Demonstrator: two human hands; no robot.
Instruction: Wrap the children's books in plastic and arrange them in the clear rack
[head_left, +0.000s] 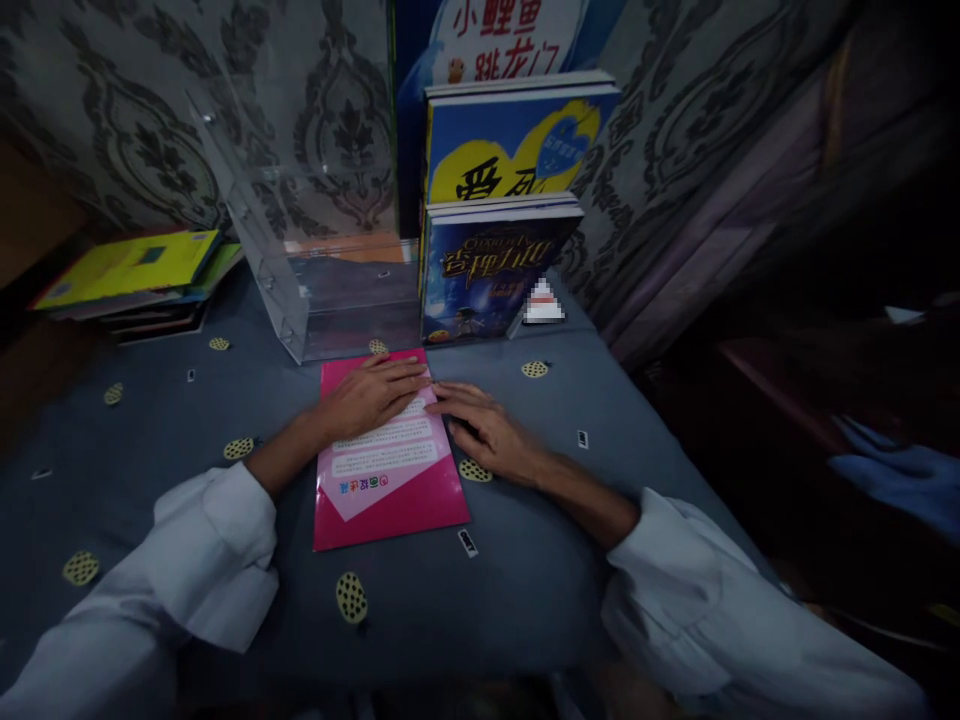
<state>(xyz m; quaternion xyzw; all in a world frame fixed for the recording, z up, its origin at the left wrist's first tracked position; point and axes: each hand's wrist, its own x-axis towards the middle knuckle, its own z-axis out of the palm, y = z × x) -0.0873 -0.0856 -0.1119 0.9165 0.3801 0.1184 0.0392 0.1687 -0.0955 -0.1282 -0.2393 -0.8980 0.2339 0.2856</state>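
Note:
A thin pink book (397, 510) lies flat on the table, its printed text upside down from where I look. My left hand (375, 395) rests flat across its upper part, fingers stretched out to the right. From the right, my right hand (491, 425) reaches over the book's right edge. Its fingers are extended, and their tips lie on or just above the cover near my left fingertips. Neither hand grips anything. Just beyond the book stands a clear acrylic book rack (289, 300), its right side filled with upright books, a dark blue one (487, 275) in front.
Behind the dark blue book stand a blue and yellow book (517, 140) and a taller blue one (495, 40). A pile of books (135, 275) lies at the back left. The grey tablecloth (547, 570) has pineapple prints. A patterned curtain (675, 110) hangs behind.

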